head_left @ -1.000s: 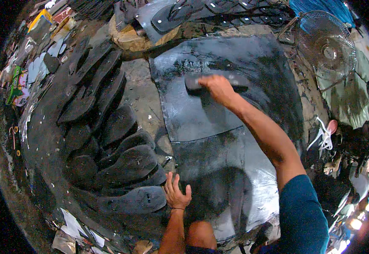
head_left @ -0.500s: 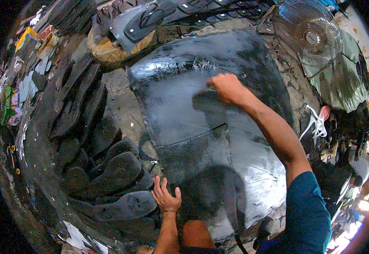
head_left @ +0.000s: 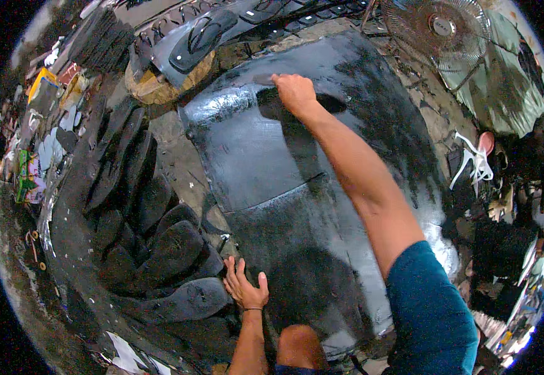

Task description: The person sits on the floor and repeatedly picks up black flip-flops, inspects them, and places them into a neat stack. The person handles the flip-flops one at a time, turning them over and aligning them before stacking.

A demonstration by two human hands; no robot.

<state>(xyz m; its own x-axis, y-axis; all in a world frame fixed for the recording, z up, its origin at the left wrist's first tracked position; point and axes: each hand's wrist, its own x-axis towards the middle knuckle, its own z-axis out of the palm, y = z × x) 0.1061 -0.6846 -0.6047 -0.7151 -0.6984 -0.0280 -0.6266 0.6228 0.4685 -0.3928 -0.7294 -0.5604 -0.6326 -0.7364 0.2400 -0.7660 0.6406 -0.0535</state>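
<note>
A large black sheet (head_left: pixel 253 150) lies in front of me, with a wet-looking sheen near its far left part. Over that far part reaches my right hand (head_left: pixel 296 95), its fingers closed on a small dark flat piece (head_left: pixel 263 79), blurred and mostly hidden by the fist. A seam or cut edge runs across the sheet's middle. My left hand (head_left: pixel 244 286) rests with fingers spread at the sheet's near left edge, holding nothing. Right beside its fingertips is a dark sandal sole (head_left: pixel 191 300), part of a heap of black soles (head_left: pixel 175 250) on the left.
Beyond the sheet, a black flip-flop (head_left: pixel 203 40) rests on a dark board over a round wooden block (head_left: pixel 141 84); rows of sandals stand behind. A fan (head_left: pixel 440 31) is at the far right, near a greenish sack (head_left: pixel 503 81). White straps (head_left: pixel 474 162) lie to the right.
My right hand has moved farther away and to the left across the sheet, still closed. The view has shifted slightly. My left hand stays in place.
</note>
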